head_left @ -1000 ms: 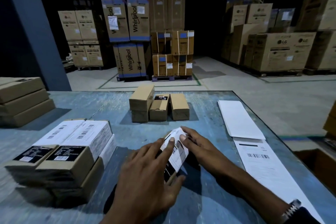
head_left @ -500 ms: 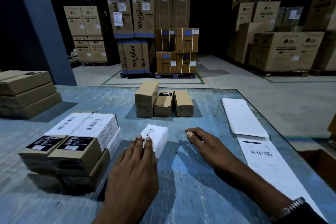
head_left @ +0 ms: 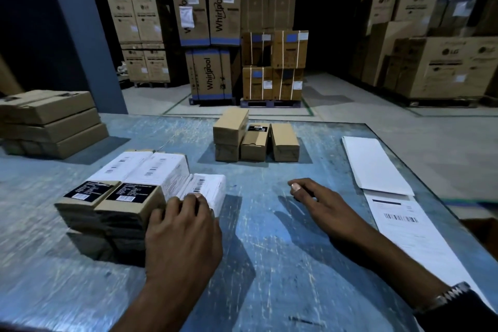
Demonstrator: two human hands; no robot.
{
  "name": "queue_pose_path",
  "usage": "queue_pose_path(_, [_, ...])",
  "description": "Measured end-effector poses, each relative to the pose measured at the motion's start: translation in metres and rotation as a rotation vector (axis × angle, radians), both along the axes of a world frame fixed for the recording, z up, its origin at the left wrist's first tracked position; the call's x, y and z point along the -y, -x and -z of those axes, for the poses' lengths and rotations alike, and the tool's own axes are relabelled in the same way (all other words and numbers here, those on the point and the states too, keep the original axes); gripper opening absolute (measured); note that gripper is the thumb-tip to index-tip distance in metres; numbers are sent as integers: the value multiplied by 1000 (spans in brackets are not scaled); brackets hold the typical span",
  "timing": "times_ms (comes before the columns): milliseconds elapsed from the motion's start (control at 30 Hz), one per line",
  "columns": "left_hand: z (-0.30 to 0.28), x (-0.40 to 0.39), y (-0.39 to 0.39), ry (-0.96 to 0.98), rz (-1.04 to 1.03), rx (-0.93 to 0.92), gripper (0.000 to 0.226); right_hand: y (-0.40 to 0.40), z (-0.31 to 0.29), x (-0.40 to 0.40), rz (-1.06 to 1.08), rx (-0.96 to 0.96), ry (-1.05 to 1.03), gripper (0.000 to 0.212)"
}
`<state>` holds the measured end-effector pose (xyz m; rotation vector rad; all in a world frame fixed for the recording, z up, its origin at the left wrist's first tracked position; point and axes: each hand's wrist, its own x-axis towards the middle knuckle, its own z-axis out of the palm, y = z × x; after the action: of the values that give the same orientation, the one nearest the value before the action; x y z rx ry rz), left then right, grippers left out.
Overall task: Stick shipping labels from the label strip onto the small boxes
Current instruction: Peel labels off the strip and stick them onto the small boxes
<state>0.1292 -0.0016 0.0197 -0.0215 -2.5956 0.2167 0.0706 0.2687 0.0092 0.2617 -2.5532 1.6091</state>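
Since half a second ago, the labelled box [head_left: 208, 187] has slid left against the labelled stack [head_left: 121, 191], pushed by the left hand [head_left: 186, 229] with fingers laid flat on it. Right hand [head_left: 320, 205] rests loosely spread on the blue surface [head_left: 269, 264], holding nothing. Right of it lies the label strip [head_left: 404, 226]; farther back stand unlabelled small boxes [head_left: 256, 140].

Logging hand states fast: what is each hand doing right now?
Left hand: open, fingers resting on the labelled box.
Right hand: open, holding nothing, over the table.
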Motion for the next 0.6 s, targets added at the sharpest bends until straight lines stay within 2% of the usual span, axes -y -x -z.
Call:
queue_pose_path(167, [2,3,2,14,17,-29,43,1,0,-1,-2,0,26,28])
queue_pose_path(300, [8,-2,3,21,-6,34,46,3,3,-1,-3,-1,39,25])
queue_pose_path(367, [6,-6,7,0,-22,85,58,6,3,-1,3,23,90,22])
queue_pose_path(467, [-12,-25,18,-36,0,108,76,9,0,-3,38,45,130,22])
queue_pose_path(600, [-53,-65,63,-163,103,125,79,17,-5,-14,109,-9,111,24])
